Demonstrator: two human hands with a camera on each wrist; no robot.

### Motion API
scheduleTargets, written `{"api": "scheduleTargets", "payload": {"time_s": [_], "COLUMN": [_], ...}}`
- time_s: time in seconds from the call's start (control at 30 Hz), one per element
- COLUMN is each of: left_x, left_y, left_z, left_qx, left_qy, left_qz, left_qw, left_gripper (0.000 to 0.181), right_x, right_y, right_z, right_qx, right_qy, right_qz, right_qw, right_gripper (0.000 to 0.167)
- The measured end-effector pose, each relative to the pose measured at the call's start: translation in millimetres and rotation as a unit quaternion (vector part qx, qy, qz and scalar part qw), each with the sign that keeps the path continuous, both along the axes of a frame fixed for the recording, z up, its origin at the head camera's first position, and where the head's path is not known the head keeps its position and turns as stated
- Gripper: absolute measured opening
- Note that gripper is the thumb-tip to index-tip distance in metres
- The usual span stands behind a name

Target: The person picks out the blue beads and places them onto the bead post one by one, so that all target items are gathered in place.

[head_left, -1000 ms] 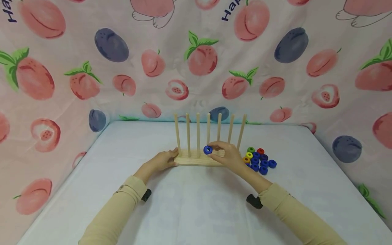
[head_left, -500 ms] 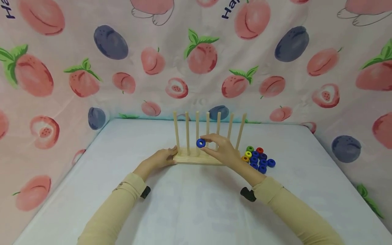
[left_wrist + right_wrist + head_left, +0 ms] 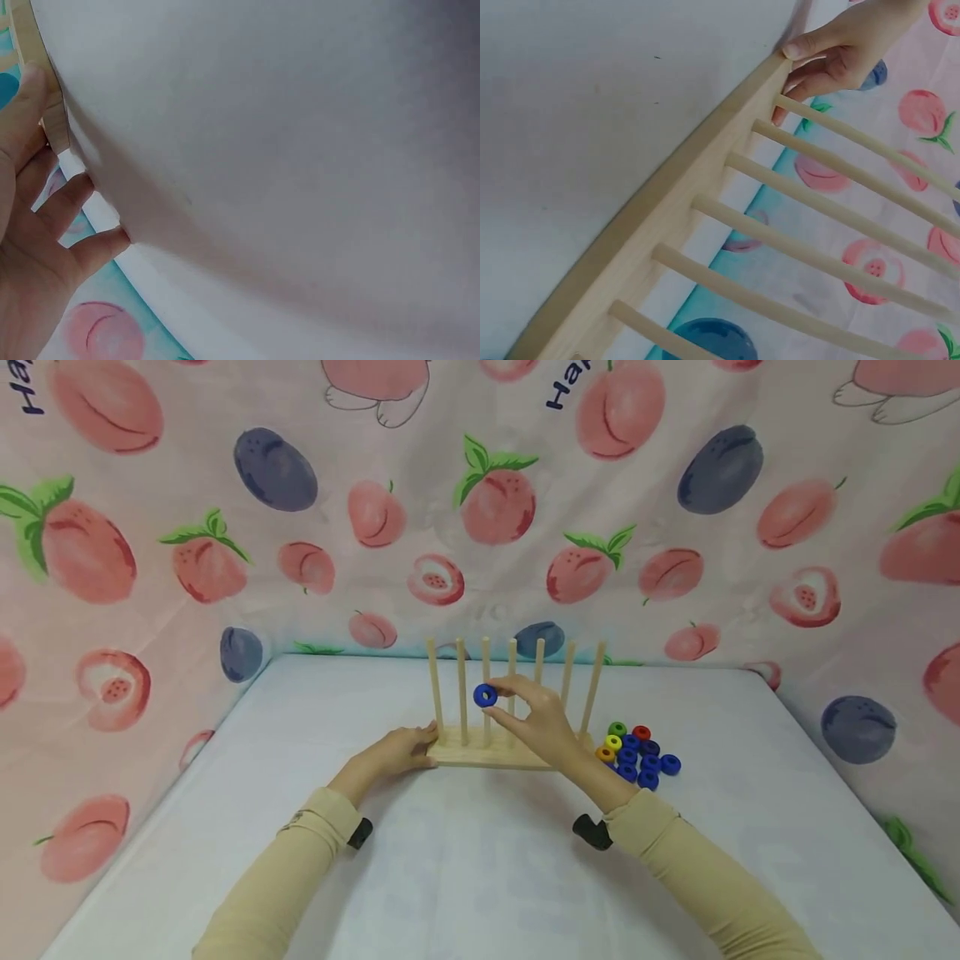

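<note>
A wooden peg stand [image 3: 491,757], a flat base with a row of upright pegs, sits on the white table. My left hand [image 3: 396,752] grips the base's left end, thumb along the front edge and fingers behind; the left wrist view shows this hand [image 3: 37,225] close up, and the right wrist view shows it [image 3: 840,49] at the base's far end. Thumb and fingertips of my right hand [image 3: 543,718] pinch a blue ring bead [image 3: 485,696], hole facing me, in front of the third peg from the left, below its top. Neither right hand nor bead appears in the right wrist view.
Right of the stand lies a cluster of ring beads: several blue [image 3: 649,779], plus a green [image 3: 617,728], a red [image 3: 641,733], a yellow [image 3: 613,742] and an orange one [image 3: 605,754]. A fruit-print cloth [image 3: 495,577] hangs behind the table.
My right hand has carried the blue bead left and upward, from near the fourth peg to the third. The left hand keeps its place on the base.
</note>
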State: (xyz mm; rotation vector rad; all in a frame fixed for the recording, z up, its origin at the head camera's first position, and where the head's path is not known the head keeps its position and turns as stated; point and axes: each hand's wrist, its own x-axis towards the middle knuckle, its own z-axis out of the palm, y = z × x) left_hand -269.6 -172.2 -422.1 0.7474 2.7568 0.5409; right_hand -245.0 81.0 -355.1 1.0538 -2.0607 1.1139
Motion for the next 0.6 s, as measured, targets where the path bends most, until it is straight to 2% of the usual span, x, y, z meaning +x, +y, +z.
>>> {"api": "scheduleTargets", "payload": {"time_s": [0.13,0.3,0.43,0.6], "left_x": [0.0,-1.2,-1.1,-1.6], "left_y": [1.5,2.0,0.6,-0.5], "left_z": [0.3,0.0,0.5,-0.6], "left_qx": [-0.001,-0.008,-0.011,-0.003], "left_qy": [0.003,-0.001,0.001,0.003], "left_qz": [-0.001,-0.001,-0.002,-0.008], "left_qw": [1.0000,1.0000,0.9999,1.0000], "left_gripper": [0.061,0.061,0.063,0.064], "right_x": [-1.2,-5.9,-10.1,-13.7], "right_y": [-4,-8,-11,-12], "right_z": [8.3,25.9,41.6,53.7], "right_qx": [-0.006,0.008,0.017,0.040], "right_qy": [0.026,0.038,0.032,0.000], "right_qz": [-0.011,-0.012,-0.015,-0.037], "right_qw": [0.9996,0.9992,0.9992,0.9985], "right_gripper": [0.036,0.037,0.037,0.034]}}
